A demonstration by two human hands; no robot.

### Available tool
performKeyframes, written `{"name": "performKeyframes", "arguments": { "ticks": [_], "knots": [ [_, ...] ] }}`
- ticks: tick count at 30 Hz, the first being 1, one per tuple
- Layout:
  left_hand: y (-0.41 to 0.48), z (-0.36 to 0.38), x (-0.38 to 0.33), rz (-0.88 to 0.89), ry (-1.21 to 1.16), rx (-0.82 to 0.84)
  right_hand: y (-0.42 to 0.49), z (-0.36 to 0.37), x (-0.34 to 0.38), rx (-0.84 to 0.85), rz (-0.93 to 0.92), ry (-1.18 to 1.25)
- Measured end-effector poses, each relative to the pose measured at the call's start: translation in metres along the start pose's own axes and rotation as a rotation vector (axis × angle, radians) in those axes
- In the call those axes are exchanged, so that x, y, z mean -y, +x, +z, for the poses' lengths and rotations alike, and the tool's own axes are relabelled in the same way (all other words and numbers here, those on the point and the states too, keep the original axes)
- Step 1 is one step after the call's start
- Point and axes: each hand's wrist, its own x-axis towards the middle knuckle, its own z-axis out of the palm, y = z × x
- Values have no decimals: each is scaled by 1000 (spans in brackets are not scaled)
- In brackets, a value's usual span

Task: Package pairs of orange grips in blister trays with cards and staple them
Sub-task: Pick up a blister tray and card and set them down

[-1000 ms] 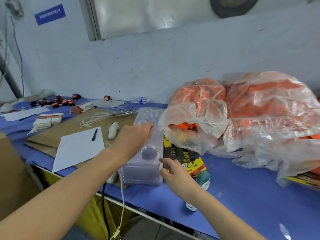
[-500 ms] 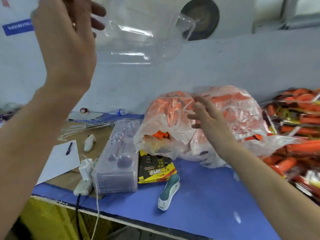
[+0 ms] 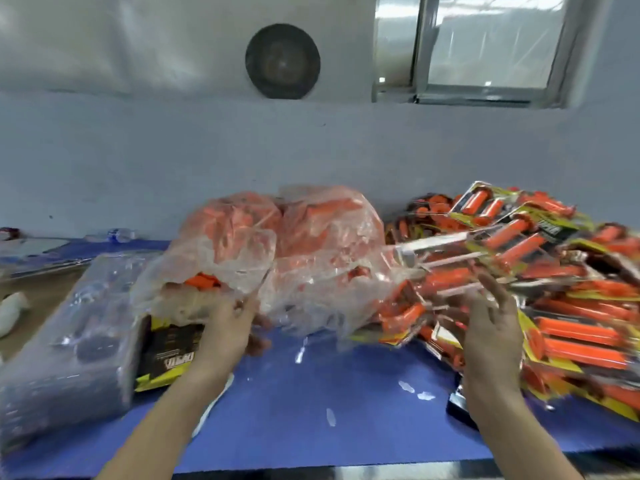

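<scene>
The left hand's fingers (image 3: pixel 257 342) curl round the lower edge of a clear blister tray (image 3: pixel 228 258), though blur hides the exact grip. The tray stands at twelve o'clock of the left hand (image 3: pixel 227 329), in front of the clear bag of orange grips (image 3: pixel 322 230). The right hand (image 3: pixel 491 330) is spread and relaxed, grasping nothing, with the heap of finished packs (image 3: pixel 561 268) at one o'clock. At nine o'clock of the left hand lie printed cards (image 3: pixel 166 351), then a stack of trays (image 3: pixel 69 348), on the blue table (image 3: pixel 311 410).
</scene>
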Motion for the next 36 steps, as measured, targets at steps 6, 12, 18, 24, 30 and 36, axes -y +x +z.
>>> {"name": "performKeyframes", "arguments": {
  "ticks": [6,12,18,24,30,36],
  "knots": [
    [-13,23,101,-146,216,7,-33,-66,-74,86,-22,-528],
    [-9,10,120,-109,442,-80,-38,-79,-97,289,182,-717],
    [-11,11,117,22,745,-23,-34,-74,-103,279,244,-657],
    [-11,18,120,127,884,63,-42,-70,-96,314,265,-670],
    [-4,19,126,136,880,16,-55,-77,-87,368,189,-821],
    [3,31,130,154,957,-22,-44,-57,-71,310,-113,-795]
  ]
}}
